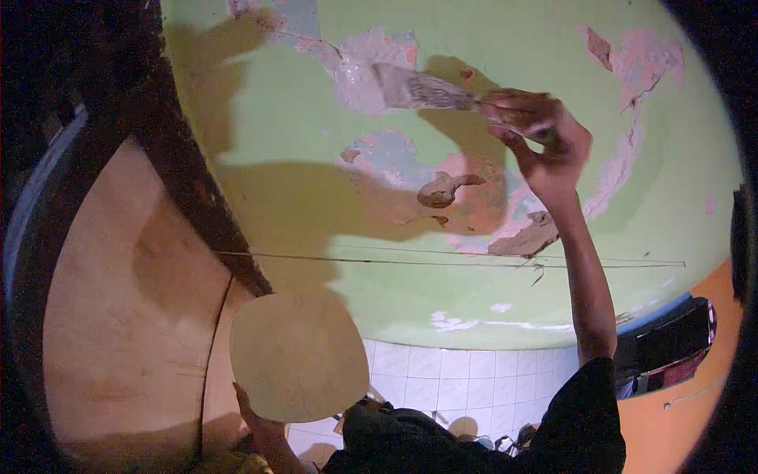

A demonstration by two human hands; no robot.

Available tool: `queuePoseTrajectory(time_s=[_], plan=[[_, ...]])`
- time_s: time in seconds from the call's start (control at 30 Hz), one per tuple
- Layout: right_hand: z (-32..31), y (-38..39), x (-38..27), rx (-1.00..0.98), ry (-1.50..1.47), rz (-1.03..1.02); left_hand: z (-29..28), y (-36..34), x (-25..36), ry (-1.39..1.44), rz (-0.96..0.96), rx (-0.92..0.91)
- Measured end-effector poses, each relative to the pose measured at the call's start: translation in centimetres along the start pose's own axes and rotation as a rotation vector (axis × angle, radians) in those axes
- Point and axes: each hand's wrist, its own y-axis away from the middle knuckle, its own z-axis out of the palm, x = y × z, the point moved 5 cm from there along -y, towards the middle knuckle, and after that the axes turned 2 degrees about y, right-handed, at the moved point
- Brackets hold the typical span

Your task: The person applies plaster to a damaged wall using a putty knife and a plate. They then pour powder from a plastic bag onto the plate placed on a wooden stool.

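a: where are the hands?

b: well apart. the right hand (545, 142) is up at the wall, closed around a flat tool (426, 91) whose blurred blade lies over a pale patch (359, 83) on the green wall (276, 118). the left hand (262, 430) is low, clasping the lower edge of a round tan board (300, 355); most of its fingers are hidden, so i can't tell how firm that hold is.

a: what could go wrong?

b: i'd worry about the paint. it looks flaky around the patches, so a hard push of the blade could lift more. the brown hollow (438, 191) below seems crumbly, and a corner of the tool might catch in it. the board looks held at one edge only, so it could tip if that wrist turns.

a: anything in the way?

b: two thin cords (395, 261) run across the wall, and the right forearm passes in front of them; a low sweep might snag one. the dark frame (189, 174) and the wooden door (118, 276) hem in the left side, near the board. shadows cover part of the damage, so flaws there may be missed. tiled floor (466, 379) shows below.
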Motion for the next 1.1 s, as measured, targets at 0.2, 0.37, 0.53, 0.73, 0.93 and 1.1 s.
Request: queuePoseTrajectory(time_s=[0.2,0.37,0.53,0.73,0.93,1.1], plan=[[2.6,-1.6,-1.5,-0.047,-0.107,-0.036,0.9,0.5,-0.5,-0.043,-0.083,0.007],[2.1,-1.6,0.0,-0.102,-0.115,-0.022,-0.5,0.4,-1.2,-0.061,-0.032,0.017],[0.5,-1.4,-0.7,0.015,-0.095,0.041,-1.7,1.4,-1.3,0.057,-0.064,-0.054],[2.1,-2.3,-0.9,-0.133,-0.016,0.031,-1.7,1.4,-1.4,-0.069,-0.026,-0.021],[-0.6,-2.5,-0.1,-0.05,-0.107,0.2,-2.3,2.7,-0.5,-0.017,0.012,0.006],[3.0,-3.1,0.4,-0.168,-0.076,0.125,-0.6,2.2,-0.2,-0.092,0.009,0.053]])
